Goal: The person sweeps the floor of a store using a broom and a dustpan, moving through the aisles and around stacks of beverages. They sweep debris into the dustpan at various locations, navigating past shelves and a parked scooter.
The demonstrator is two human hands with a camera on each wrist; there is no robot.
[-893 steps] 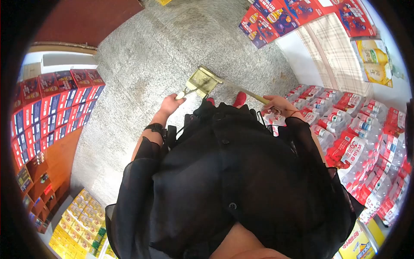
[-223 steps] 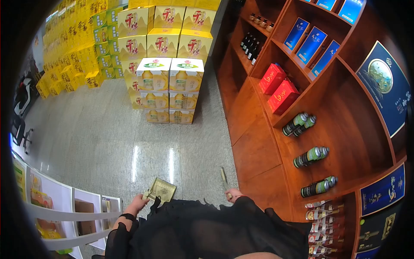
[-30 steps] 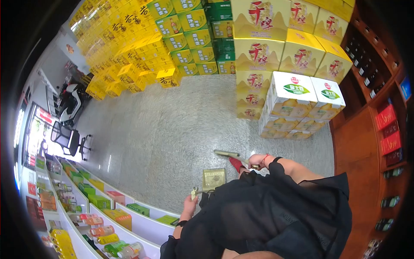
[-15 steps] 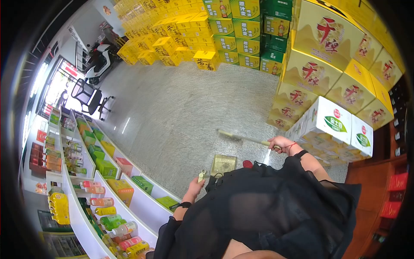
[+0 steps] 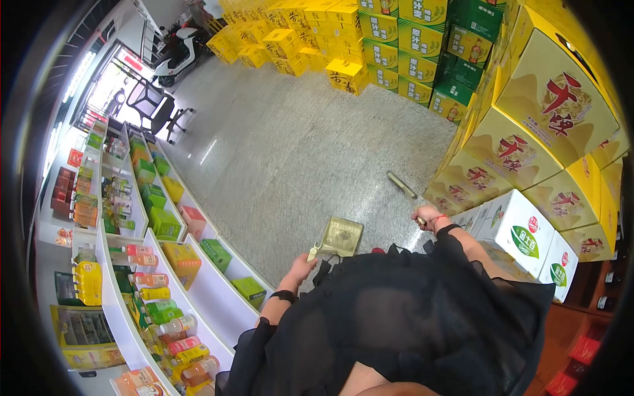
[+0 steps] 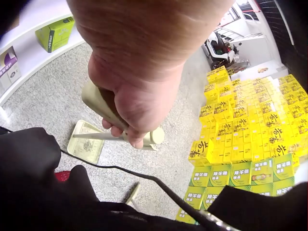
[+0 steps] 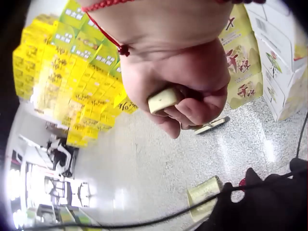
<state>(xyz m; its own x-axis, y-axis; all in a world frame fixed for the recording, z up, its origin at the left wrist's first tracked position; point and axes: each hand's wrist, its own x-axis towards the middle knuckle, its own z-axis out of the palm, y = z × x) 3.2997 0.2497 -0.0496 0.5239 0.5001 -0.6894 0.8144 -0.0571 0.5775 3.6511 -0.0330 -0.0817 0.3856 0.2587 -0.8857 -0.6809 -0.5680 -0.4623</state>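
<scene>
My left hand (image 5: 302, 267) grips the top of a long-handled dustpan (image 5: 342, 236), fingers curled round the handle in the left wrist view. The pale yellow-green pan sits low at the floor in front of my body. In my right hand (image 5: 428, 216) is the handle of a broom; its pale handle end (image 7: 163, 100) sticks out of the fist in the right wrist view. The broom head (image 5: 401, 185) is low at the floor ahead of this hand, near the base of the stacked cartons and apart from the dustpan. Part of the broom handle is hidden behind the hand.
White shelves (image 5: 214, 305) with bottles and boxes run along the left. Gold cartons (image 5: 508, 152) and white cartons (image 5: 522, 228) stand close on the right. Yellow boxes (image 5: 347, 76) are stacked farther back. An office chair (image 5: 155, 109) and a scooter (image 5: 175, 59) stand at the far left.
Over the last second the view has swung left and the right-hand cartons have come nearer. The broom head has swung right, away from the dustpan. Both hands keep their grips throughout.
</scene>
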